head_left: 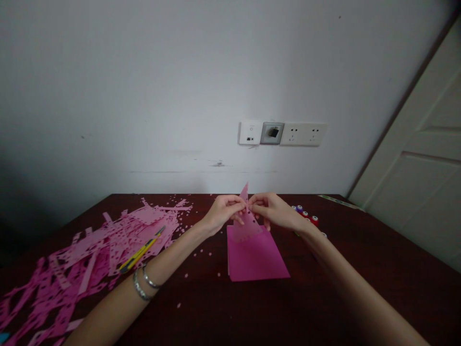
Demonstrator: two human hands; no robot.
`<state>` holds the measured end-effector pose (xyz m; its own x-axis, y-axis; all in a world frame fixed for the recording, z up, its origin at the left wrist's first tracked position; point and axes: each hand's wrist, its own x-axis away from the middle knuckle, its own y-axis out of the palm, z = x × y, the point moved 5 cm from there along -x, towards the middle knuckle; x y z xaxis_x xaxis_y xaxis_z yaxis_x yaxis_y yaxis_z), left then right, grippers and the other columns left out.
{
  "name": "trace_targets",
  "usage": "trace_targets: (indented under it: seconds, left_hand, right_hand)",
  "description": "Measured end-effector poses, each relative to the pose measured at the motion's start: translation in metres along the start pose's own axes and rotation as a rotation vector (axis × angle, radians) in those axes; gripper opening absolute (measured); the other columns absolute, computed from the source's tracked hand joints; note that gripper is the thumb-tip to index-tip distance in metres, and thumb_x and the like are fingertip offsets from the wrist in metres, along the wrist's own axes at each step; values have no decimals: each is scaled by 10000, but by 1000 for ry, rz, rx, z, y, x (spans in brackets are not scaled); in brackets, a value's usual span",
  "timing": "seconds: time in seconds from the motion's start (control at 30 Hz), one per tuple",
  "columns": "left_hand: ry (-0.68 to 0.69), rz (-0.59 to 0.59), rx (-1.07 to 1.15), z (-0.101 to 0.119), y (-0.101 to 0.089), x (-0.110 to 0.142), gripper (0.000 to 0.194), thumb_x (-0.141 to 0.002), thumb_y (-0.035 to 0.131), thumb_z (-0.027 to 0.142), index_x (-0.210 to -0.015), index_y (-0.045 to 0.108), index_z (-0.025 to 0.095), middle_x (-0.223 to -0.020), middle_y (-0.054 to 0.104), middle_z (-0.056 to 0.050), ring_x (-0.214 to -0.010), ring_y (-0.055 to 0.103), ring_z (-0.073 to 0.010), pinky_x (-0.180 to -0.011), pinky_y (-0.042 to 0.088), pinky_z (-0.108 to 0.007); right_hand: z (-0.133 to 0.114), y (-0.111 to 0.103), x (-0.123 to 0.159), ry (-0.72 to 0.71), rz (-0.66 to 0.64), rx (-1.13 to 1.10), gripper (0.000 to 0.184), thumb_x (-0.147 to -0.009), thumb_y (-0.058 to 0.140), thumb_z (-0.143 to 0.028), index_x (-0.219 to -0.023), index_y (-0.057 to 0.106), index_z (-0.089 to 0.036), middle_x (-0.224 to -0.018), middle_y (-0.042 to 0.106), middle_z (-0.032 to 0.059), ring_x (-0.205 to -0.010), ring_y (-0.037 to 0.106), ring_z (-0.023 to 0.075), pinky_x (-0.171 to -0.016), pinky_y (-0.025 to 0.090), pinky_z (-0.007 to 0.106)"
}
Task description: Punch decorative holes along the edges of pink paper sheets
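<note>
Pinched between both hands is a light pink sheet of paper (246,231) with small punched holes along its edges. It is raised and tilted, its top corner pointing up above the fingers. My left hand (227,211) grips it from the left, thumb and forefinger together. From the right, my right hand (271,210) pinches it close beside the left fingertips. Beneath the held paper lies a stack of darker pink paper (257,259) on the dark red table (216,312). What the fingertips cover of the paper is hidden.
A heap of punched pink paper strips (97,254) spreads over the left side. On it lies a yellow utility knife (142,250). Tiny paper cutouts are scattered near the middle. Several small craft punches (314,220) stand behind my right wrist. A ruler-like strip (340,202) lies at the back right.
</note>
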<state>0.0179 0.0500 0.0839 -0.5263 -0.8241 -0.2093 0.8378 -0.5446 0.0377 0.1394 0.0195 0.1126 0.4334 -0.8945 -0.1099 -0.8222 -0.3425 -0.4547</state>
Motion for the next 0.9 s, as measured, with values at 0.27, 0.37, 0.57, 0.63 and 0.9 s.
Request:
trace_targets:
  seconds: [0.27,0.37,0.57,0.63,0.9]
  left_hand:
    - [-57,35,78,-3,0,0,129,-698,622,214,-718,603,89,-648,546,-23,-561,510,-78,-537,483,-254]
    - [-76,30,108,-6,-1,-1,117,-697,624,204,-704,608,88,-646,544,-22,-570,508,-79,-547,483,-256]
    - [-100,16,161,-12,-5,-3,109,-707,626,196,-710,620,87,-633,543,-13,-570,512,-72,-563,487,-250]
    - [-117,7,180,-14,-6,-4,107,-713,626,194,-718,621,87,-622,543,-9,-564,520,-70,-566,485,-242]
    - [-172,-26,209,-12,-5,-4,131,-715,645,215,-747,634,89,-658,552,-13,-585,524,-57,-583,476,-198]
  right_hand:
    - [5,1,-3,15,23,-1,139,-791,481,-235,-767,561,-124,-557,505,-25,-391,481,48,-334,401,142]
    - [6,1,-4,13,32,0,129,-782,490,-225,-757,564,-122,-565,516,-25,-382,484,43,-329,385,137]
    - [10,2,-6,14,28,-42,137,-775,495,-236,-750,565,-120,-552,500,-34,-388,494,55,-341,426,162]
    - [11,2,-7,22,22,-62,148,-777,496,-243,-777,571,-116,-554,497,-36,-387,496,59,-345,437,173]
    - [14,1,-8,-9,-11,-137,187,-788,516,-298,-827,563,-121,-584,491,-31,-433,491,54,-363,456,158]
